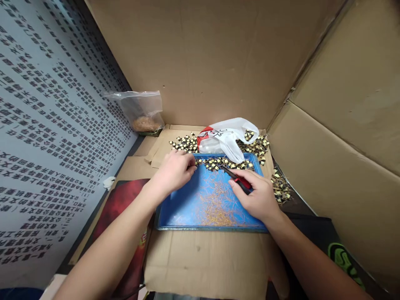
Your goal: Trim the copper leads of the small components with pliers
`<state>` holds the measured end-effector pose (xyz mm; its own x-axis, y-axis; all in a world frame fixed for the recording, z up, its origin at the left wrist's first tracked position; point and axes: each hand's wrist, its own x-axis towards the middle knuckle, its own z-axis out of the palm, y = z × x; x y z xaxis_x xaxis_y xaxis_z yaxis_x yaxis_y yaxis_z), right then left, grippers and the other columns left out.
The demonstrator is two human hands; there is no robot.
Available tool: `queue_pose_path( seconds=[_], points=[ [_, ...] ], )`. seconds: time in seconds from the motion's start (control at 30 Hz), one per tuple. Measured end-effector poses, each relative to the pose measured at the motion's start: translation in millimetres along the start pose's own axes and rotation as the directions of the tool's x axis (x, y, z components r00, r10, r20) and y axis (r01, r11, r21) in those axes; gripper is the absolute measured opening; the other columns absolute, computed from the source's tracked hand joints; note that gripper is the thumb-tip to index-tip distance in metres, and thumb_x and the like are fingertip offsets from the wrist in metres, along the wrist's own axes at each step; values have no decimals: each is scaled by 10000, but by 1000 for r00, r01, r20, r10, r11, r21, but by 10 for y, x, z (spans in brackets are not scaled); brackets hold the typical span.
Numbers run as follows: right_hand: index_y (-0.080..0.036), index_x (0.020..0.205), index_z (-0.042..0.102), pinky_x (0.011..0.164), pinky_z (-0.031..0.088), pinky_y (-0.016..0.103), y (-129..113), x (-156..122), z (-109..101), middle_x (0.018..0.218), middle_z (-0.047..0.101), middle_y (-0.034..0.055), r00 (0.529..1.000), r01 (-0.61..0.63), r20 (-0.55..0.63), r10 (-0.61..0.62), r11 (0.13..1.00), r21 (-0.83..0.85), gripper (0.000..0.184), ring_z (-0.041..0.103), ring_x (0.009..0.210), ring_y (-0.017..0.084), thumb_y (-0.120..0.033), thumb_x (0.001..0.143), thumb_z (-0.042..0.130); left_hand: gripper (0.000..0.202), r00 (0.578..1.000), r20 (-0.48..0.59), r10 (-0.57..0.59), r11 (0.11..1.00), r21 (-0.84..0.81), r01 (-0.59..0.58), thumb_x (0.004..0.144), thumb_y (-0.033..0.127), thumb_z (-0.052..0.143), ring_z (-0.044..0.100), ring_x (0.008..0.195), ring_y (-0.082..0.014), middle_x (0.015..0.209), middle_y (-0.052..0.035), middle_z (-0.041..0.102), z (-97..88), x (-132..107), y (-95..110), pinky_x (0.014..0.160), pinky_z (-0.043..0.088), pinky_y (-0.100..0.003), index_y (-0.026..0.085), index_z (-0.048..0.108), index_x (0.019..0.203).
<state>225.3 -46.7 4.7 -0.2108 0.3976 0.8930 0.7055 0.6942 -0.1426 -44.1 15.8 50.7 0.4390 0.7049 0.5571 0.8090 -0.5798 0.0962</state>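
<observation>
My right hand is wrapped around wire cutters with red and black handles, their dark tip pointing left at the far part of the blue tray. Along the tray's far side lies a row of small yellow and black components with wire leads. My left hand is over the tray's far left corner, fingers curled down and closed beside these components; whatever may be in the fingertips is hidden. Many thin copper-coloured wire clippings are scattered over the tray floor.
Behind the tray, a white and red plastic bag lies among more component piles. A clear zip bag with copper-coloured contents stands at back left. Cardboard walls close in the back and right; a printed sheet covers the left.
</observation>
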Motion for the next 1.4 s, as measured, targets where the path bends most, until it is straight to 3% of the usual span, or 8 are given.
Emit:
queue_pose_path(
  seconds=[0.17,0.27,0.37,0.5,0.63,0.77,1.0,1.4],
  points=[
    [-191,1176,781,860,653,379,-18,-2,-13,1067,839,94,998,49,32,-50,998,34,223,803,918,239,-211,962,721,289,993,-99,-68,995,66,74,1018,425,652,637,1043,-339,1050,-150,740,321,-33,4,928,495,-464,161,767,995],
    [-199,1176,777,844,650,384,-18,-5,-13,1071,838,96,997,61,41,-63,997,46,219,798,917,241,-210,965,719,254,993,-104,-47,995,82,56,1005,373,659,637,1029,-336,1031,-150,729,400,-24,11,922,492,-461,150,779,994],
    [-201,1170,774,834,642,383,-10,-12,-11,1067,836,97,997,58,50,-61,997,58,212,793,921,245,-218,966,718,223,991,-129,-47,999,-5,46,1001,317,638,636,987,-307,999,-132,711,317,-23,34,904,493,-442,153,789,1004],
    [-204,1194,764,880,617,385,-27,-5,-22,1108,822,93,992,-47,120,33,993,113,219,775,969,244,-253,991,701,247,994,-107,-35,942,-335,-3,1008,380,649,646,989,-272,988,-93,720,110,-72,100,921,497,-423,177,787,1033],
    [-205,1291,732,771,575,346,-106,23,-53,1031,766,72,953,-247,238,190,938,241,289,715,866,212,-312,1039,640,262,998,-34,56,674,-736,-63,1001,433,687,671,1020,-236,1110,-73,761,98,-167,233,927,514,-387,196,757,1085],
    [-217,1340,688,555,404,280,-190,42,-67,724,477,-47,914,-356,331,234,854,379,333,448,593,142,-344,1035,646,275,988,69,140,329,-944,19,998,412,723,687,954,-194,1019,-66,757,247,-239,358,911,542,-344,162,728,1113],
    [-205,1256,704,550,336,273,-257,57,-14,652,361,-87,902,-387,362,237,816,429,307,361,557,125,-333,977,719,296,991,53,125,99,-994,41,895,326,866,674,802,-136,901,-27,734,373,-282,403,791,544,-270,151,703,1069],
    [-202,901,679,543,376,277,-230,48,33,652,503,-37,862,-493,377,339,736,464,299,448,571,131,-484,999,693,314,995,-6,95,188,-982,-24,884,366,880,594,744,-117,845,-17,670,505,-310,445,728,511,-260,143,686,989]
  ],
)
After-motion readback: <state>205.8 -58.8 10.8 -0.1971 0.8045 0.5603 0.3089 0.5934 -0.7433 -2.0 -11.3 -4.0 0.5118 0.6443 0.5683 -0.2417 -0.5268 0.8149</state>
